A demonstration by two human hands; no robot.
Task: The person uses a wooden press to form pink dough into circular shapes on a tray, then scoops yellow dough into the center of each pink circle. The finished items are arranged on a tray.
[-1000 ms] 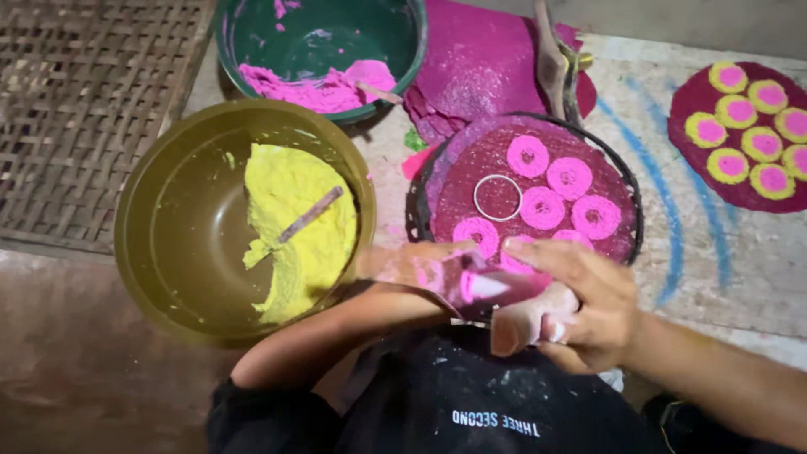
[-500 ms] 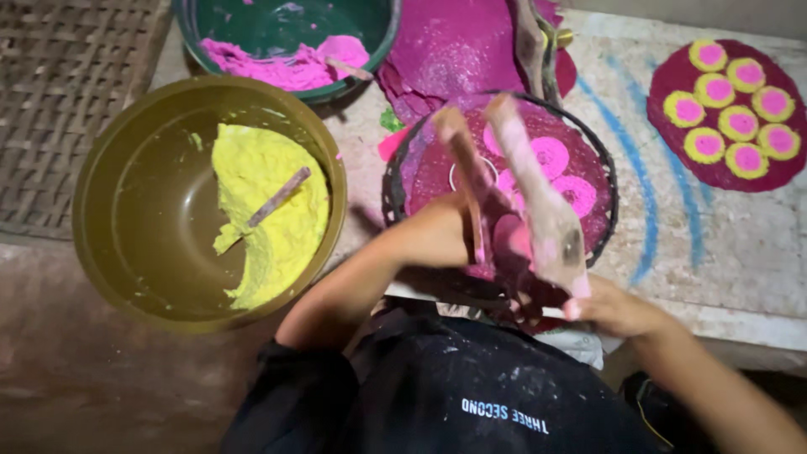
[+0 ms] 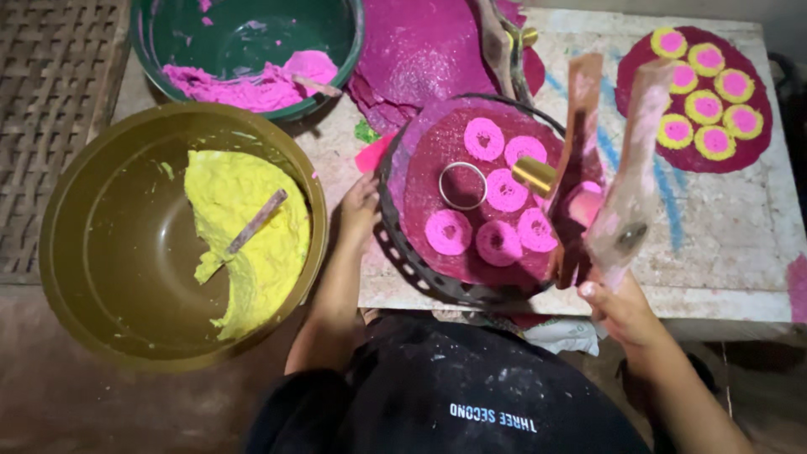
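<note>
- Two big bowls: an olive one (image 3: 109,252) holding yellow dough and a green one (image 3: 252,50) holding pink dough.
- One round tray (image 3: 420,269) with five pink dough rings (image 3: 484,139) on a magenta sheet.
- One loose metal ring (image 3: 463,185) on that tray.
- Seven yellow-and-pink discs (image 3: 702,107) on the far dark-red sheet.
- Two hands: left hand (image 3: 360,206), right hand (image 3: 618,307).

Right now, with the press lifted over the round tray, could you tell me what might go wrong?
The wooden press in the right hand hangs open just above the pink rings; lowering it carelessly could squash them. The left hand steadies the round tray, which seems to overhang the table's front edge and might tip.
</note>
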